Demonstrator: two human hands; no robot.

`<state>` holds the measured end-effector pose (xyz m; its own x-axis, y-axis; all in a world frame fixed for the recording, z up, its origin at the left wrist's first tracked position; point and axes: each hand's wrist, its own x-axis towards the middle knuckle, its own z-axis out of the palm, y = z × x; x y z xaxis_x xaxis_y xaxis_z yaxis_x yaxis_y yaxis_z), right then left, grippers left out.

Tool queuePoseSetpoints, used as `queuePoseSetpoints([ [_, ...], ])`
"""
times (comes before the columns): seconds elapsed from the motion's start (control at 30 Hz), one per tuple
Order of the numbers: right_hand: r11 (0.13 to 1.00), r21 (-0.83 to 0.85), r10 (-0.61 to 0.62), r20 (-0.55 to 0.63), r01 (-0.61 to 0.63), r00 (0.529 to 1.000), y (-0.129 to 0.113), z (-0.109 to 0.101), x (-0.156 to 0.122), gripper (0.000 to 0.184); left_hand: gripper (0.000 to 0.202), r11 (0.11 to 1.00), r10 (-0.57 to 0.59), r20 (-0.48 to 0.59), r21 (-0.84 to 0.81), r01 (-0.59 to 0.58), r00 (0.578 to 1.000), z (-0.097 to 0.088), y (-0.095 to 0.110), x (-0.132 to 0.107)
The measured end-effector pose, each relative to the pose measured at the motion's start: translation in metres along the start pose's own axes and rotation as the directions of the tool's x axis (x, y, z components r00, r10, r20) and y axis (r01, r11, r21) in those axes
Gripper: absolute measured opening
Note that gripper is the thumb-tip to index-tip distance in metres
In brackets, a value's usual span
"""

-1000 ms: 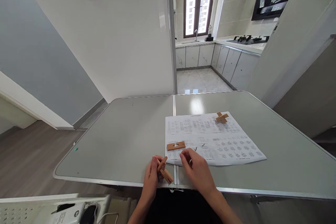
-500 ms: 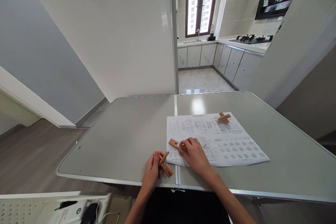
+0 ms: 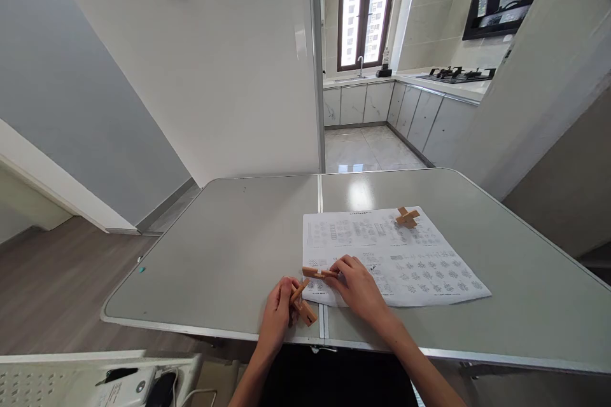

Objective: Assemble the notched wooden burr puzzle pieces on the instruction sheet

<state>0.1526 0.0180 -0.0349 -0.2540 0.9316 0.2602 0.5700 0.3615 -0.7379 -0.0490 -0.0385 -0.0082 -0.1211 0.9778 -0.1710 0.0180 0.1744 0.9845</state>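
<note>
My left hand [image 3: 278, 306] is closed around wooden puzzle pieces [image 3: 305, 311] that cross each other, near the table's front edge. A dark mark shows on the end of one of them. Between the fingertips of my right hand [image 3: 356, 285] is a notched wooden puzzle piece [image 3: 312, 272], pointing left over the sheet's near left corner. Its notch faces up, and its right end is partly hidden by my fingers. Beneath my right hand lies a printed instruction sheet [image 3: 334, 254] with rows of small drawings. A crossed wooden puzzle assembly [image 3: 407, 217] rests on the sheet's far right part.
The grey folding table [image 3: 238, 235] has a metal seam down its middle. A tiny green bit [image 3: 142, 270] lies by its left edge. At lower left, a white plastic basket [image 3: 71, 359] holds a white box [image 3: 126, 388] and cables.
My right hand has turned the notched piece, so it now shows edge-on, its notch upward. The pieces in my left hand have barely shifted. The view has tipped slightly.
</note>
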Motion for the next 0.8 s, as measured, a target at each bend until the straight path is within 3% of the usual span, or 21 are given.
queuePoseSetpoints([
  [0.17,0.928,0.352,0.137,-0.016,-0.123,0.99,-0.014,-0.016,-0.002,0.04,0.062,1.0,0.003,-0.007,0.004,-0.003,1.0,0.0,-0.001,-0.001],
  [0.27,0.756,0.617,0.226,0.066,-0.217,0.972,-0.025,-0.022,-0.003,0.05,0.064,1.0,0.005,-0.011,-0.009,-0.005,1.0,0.0,-0.002,0.0],
  [0.37,0.556,0.782,0.238,0.174,-0.28,0.956,-0.036,-0.024,-0.006,0.05,0.065,1.0,0.005,-0.018,-0.013,-0.005,1.0,-0.001,-0.002,-0.001],
  [0.57,0.368,0.887,0.285,0.179,-0.28,0.942,-0.045,-0.017,-0.008,0.043,0.067,1.0,-0.011,-0.012,0.006,0.011,1.0,-0.001,-0.003,-0.001],
  [0.7,0.092,0.942,0.365,0.27,-0.324,0.891,-0.043,-0.012,-0.009,0.039,0.067,1.0,-0.003,-0.003,0.01,0.003,1.0,-0.002,-0.004,-0.001],
  [0.8,-0.043,0.924,0.292,0.376,-0.38,0.879,-0.049,-0.007,-0.011,0.038,0.068,0.999,0.002,-0.024,0.034,-0.002,1.0,-0.002,-0.004,0.0],
])
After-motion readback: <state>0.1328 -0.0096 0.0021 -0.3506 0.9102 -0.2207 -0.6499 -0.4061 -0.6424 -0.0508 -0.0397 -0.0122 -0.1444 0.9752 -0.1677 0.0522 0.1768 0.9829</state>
